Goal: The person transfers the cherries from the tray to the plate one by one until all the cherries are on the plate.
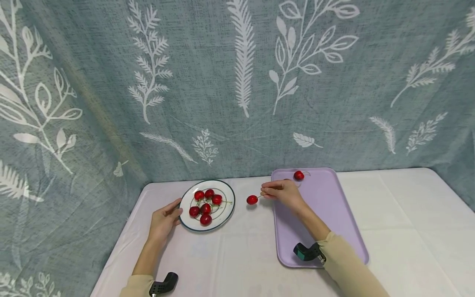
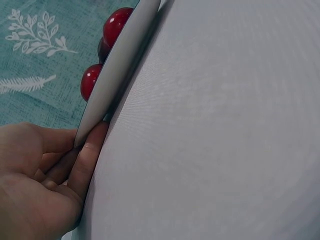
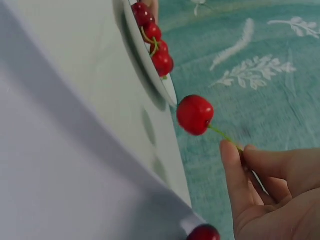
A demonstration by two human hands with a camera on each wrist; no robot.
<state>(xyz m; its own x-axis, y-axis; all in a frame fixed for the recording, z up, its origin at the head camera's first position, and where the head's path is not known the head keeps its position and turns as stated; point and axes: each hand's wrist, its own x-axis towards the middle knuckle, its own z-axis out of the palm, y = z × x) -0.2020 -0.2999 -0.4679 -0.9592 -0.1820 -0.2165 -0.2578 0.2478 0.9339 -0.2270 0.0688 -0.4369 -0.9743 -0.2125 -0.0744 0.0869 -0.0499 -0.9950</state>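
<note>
My left hand [image 1: 163, 220] holds the left rim of a white plate [image 1: 225, 218] with a dark edge, thumb above and fingers beneath in the left wrist view. Several red cherries [image 1: 205, 219] with green stems lie in the middle of the plate. Between plate and tray, my right hand [image 1: 283, 194] pinches a cherry [image 3: 195, 115] by its stem [image 3: 220, 132], thumb against fingertips. The fruit hangs out to the left of the fingers, above the white cloth. Another cherry [image 1: 298, 175] lies at the far end of the lilac tray [image 1: 330, 206], just beyond the right hand.
The right forearm crosses over the tray, and each wrist wears a black camera mount [image 1: 308, 252]. A white cloth [image 1: 241, 255] covers the table. Behind and to the left hangs a blue-green curtain [image 1: 208, 82] with white leaf prints.
</note>
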